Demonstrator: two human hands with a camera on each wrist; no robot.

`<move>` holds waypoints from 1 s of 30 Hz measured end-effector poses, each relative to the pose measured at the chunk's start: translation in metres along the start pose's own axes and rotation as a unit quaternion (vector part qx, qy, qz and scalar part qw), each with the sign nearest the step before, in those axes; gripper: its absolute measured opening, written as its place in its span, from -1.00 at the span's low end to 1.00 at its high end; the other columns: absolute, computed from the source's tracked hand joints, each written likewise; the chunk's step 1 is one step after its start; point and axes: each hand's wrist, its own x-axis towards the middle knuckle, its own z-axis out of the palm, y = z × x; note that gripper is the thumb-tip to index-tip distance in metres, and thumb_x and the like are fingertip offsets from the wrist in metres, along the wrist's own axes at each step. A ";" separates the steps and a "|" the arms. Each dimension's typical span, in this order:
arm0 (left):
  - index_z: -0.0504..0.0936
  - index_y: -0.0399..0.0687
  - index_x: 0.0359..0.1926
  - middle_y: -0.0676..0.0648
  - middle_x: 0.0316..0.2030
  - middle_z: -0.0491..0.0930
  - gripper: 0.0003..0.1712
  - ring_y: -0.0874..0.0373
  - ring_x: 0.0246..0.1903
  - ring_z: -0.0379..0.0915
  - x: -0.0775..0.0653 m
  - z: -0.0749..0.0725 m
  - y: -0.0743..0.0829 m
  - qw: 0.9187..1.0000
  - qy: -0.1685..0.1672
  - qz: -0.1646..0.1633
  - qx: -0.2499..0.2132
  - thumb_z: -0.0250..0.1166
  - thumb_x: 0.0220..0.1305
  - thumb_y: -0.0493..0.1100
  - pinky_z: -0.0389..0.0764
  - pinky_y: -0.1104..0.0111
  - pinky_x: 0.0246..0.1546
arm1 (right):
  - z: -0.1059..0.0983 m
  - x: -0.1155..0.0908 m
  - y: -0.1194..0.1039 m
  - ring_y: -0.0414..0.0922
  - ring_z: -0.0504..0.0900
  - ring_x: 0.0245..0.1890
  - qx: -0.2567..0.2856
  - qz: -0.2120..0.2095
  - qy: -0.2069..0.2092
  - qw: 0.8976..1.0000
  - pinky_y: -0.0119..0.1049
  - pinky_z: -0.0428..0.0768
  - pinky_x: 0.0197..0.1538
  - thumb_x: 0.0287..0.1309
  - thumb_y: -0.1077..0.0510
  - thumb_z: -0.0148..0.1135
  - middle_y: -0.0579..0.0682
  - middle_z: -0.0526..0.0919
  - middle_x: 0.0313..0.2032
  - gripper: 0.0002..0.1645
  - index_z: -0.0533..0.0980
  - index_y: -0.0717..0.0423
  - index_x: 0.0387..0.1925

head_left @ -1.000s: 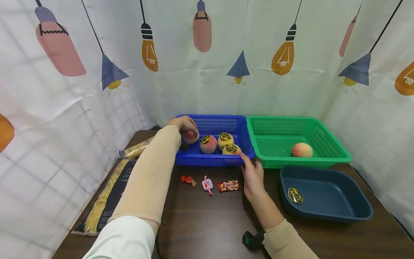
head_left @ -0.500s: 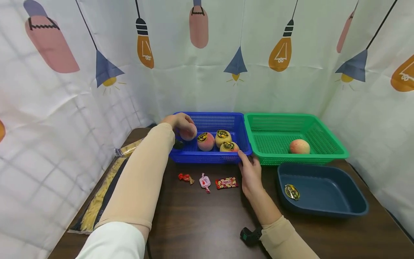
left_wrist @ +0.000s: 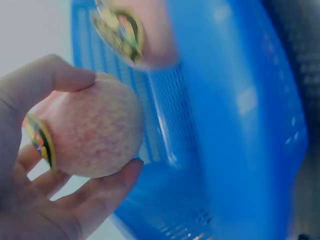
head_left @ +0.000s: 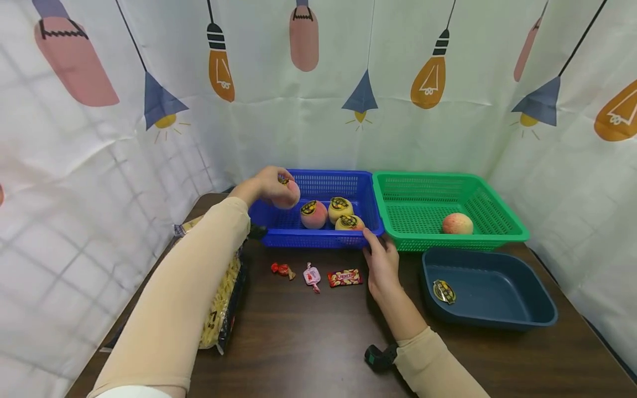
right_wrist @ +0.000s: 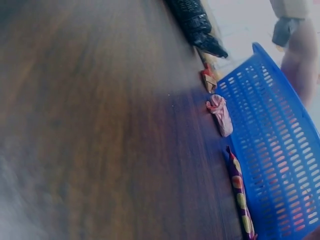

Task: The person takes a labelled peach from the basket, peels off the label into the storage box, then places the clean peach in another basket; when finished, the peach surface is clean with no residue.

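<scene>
My left hand grips a peach above the left part of the blue basket. In the left wrist view the thumb lies over this pinkish peach and the fingers curl below it. A black-and-yellow sticker is on its side. Three more stickered peaches sit in the blue basket: a pink one, a yellow one and another yellow one near the front wall. My right hand holds the basket's front right corner, thumb at the rim.
To the right, a green basket holds one peach. A dark blue tray contains an oval sticker. Before the blue basket lie a red candy, a pink candy and a red bar. Pasta bags lie left.
My left hand has lifted the peach up from the blue basket's left end, and the left forearm has swung left. My right hand stays at the basket corner.
</scene>
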 end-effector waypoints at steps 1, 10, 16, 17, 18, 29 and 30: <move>0.60 -0.06 0.42 -0.31 0.30 0.60 -0.31 -0.16 0.11 0.60 -0.005 0.001 0.003 1.000 0.014 0.008 -0.006 0.50 0.31 -0.02 0.77 -0.06 0.06 | 0.000 0.000 0.000 0.03 0.31 0.68 0.002 0.000 0.002 1.000 0.08 0.29 0.73 0.51 0.00 0.43 0.16 0.28 0.67 -0.05 0.20 0.12 0.70; 0.65 0.14 0.38 -0.17 0.43 0.53 -0.26 -0.15 0.31 0.51 -0.051 0.029 0.037 0.984 0.117 0.089 -0.101 0.64 0.17 -0.03 0.65 -0.05 0.18 | -0.002 0.001 0.000 0.03 0.35 0.64 0.009 -0.009 0.010 1.000 0.08 0.30 0.73 0.49 0.02 0.45 0.20 0.32 0.63 -0.09 0.26 0.17 0.66; 0.67 0.25 0.35 -0.04 0.36 0.61 -0.25 -0.06 0.31 0.56 -0.089 0.050 0.056 0.967 0.148 0.161 -0.129 0.71 0.13 -0.07 0.68 -0.07 0.19 | -0.001 0.000 -0.002 0.03 0.35 0.64 0.006 -0.006 0.002 1.000 0.07 0.30 0.73 0.50 0.04 0.44 0.21 0.31 0.64 -0.11 0.26 0.17 0.66; 0.67 0.26 0.35 -0.02 0.35 0.62 -0.24 -0.05 0.28 0.58 -0.095 0.054 0.058 0.964 0.149 0.172 -0.140 0.72 0.12 -0.09 0.70 -0.06 0.17 | -0.001 -0.001 -0.002 0.03 0.35 0.63 0.006 -0.005 0.001 1.000 0.06 0.31 0.72 0.49 0.04 0.44 0.21 0.31 0.64 -0.12 0.27 0.17 0.65; 0.66 0.26 0.36 0.00 0.34 0.62 -0.23 -0.04 0.24 0.61 -0.102 0.059 0.061 0.960 0.149 0.183 -0.150 0.72 0.11 -0.10 0.72 -0.05 0.15 | -0.001 -0.001 -0.002 0.03 0.35 0.63 0.006 -0.004 0.001 1.000 0.06 0.31 0.73 0.49 0.04 0.45 0.21 0.31 0.64 -0.11 0.27 0.17 0.65; 0.58 0.20 0.39 0.02 0.35 0.61 -0.10 -0.01 0.20 0.65 -0.157 0.130 0.055 0.930 0.135 0.220 -0.260 0.74 0.02 -0.23 0.82 0.18 0.06 | 0.000 -0.002 -0.007 0.04 0.37 0.66 0.005 0.015 0.006 1.000 0.05 0.30 0.72 0.48 0.06 0.46 0.19 0.34 0.63 -0.08 0.24 0.22 0.66; 0.57 0.17 0.39 0.00 0.36 0.60 -0.10 -0.02 0.19 0.66 -0.159 0.136 0.052 0.928 0.136 0.217 -0.269 0.74 0.02 -0.24 0.85 0.19 0.00 | 0.000 -0.003 -0.007 0.04 0.36 0.67 0.005 0.017 0.004 1.000 0.05 0.30 0.73 0.50 0.07 0.44 0.19 0.33 0.65 -0.08 0.23 0.23 0.67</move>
